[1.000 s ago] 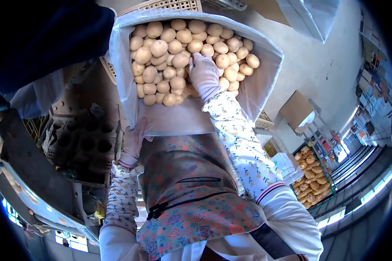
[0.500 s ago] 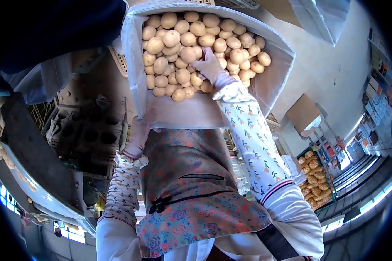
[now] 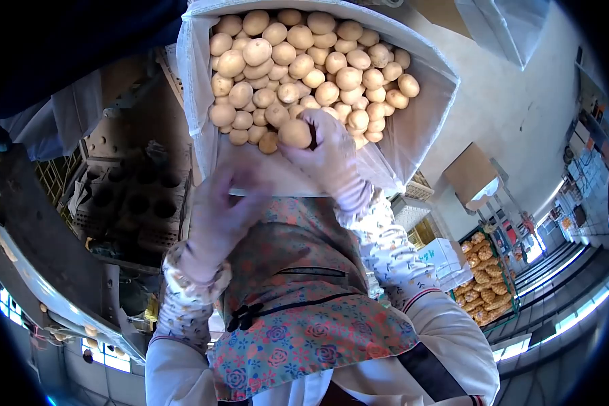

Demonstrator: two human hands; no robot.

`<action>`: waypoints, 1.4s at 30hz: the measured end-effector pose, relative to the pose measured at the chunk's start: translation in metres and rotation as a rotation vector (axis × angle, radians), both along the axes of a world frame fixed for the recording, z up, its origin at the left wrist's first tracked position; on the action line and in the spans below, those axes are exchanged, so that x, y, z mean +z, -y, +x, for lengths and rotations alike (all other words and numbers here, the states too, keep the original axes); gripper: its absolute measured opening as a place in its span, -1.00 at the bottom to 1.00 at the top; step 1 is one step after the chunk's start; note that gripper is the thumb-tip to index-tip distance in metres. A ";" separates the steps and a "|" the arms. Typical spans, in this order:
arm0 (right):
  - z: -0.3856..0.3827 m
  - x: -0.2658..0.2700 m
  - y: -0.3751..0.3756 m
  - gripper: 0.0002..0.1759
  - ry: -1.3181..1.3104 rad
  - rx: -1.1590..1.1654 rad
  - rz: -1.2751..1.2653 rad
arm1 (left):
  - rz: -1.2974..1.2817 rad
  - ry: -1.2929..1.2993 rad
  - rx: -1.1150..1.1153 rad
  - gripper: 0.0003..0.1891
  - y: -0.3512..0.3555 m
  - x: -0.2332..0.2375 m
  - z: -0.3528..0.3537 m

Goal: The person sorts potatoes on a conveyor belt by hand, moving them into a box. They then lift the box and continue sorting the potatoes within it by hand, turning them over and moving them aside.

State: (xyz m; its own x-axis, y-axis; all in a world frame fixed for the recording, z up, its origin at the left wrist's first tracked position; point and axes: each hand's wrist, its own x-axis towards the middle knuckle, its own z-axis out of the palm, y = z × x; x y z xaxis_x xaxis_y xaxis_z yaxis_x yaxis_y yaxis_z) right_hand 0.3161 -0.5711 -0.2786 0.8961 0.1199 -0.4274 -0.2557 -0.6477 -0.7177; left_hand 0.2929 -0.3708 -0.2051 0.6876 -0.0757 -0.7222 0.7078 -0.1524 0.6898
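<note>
In front of me a crate with a whitish plastic liner (image 3: 423, 125) holds a heap of pale yellow potatoes (image 3: 348, 78). My gloved right hand (image 3: 328, 152) is over the heap's near edge, fingers closed around a single potato (image 3: 295, 134). To its left my gloved left hand (image 3: 224, 206) hovers by the near left corner of the liner, over the top of my floral apron (image 3: 287, 237). Motion smears its fingers.
On the left are a dark perforated crate (image 3: 139, 203) and a long curved metal edge (image 3: 68, 298) with potatoes along it. A cardboard box (image 3: 471, 174) stands at right, near a stack of filled net bags (image 3: 484, 284). A second lined box (image 3: 501, 27) is at the upper right.
My right hand has drawn back toward me from the middle of the heap, bringing a potato. My left hand has let go of the liner's near edge and risen toward the right hand.
</note>
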 end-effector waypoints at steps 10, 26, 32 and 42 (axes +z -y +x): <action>-0.017 0.034 0.020 -0.40 0.033 -0.136 0.425 | -0.404 -0.008 0.084 -0.38 0.043 -0.032 0.016; -0.011 0.051 0.051 -0.37 0.014 -0.125 0.514 | -0.355 0.210 0.017 -0.40 0.067 -0.024 0.013; -0.018 0.049 0.042 -0.43 0.045 -0.130 0.427 | -0.612 -0.050 0.232 -0.53 0.068 -0.028 0.014; -0.021 0.044 0.039 -0.40 0.042 -0.147 0.418 | -0.659 -0.177 0.324 -0.53 0.071 -0.026 0.009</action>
State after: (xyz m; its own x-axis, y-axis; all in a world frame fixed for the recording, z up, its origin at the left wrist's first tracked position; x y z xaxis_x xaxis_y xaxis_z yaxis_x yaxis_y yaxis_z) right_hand 0.2946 -0.6104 -0.2342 0.9322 0.1449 -0.3316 -0.2879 -0.2582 -0.9222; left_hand 0.3023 -0.4413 -0.2307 0.6268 -0.3436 -0.6993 0.7556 0.4870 0.4380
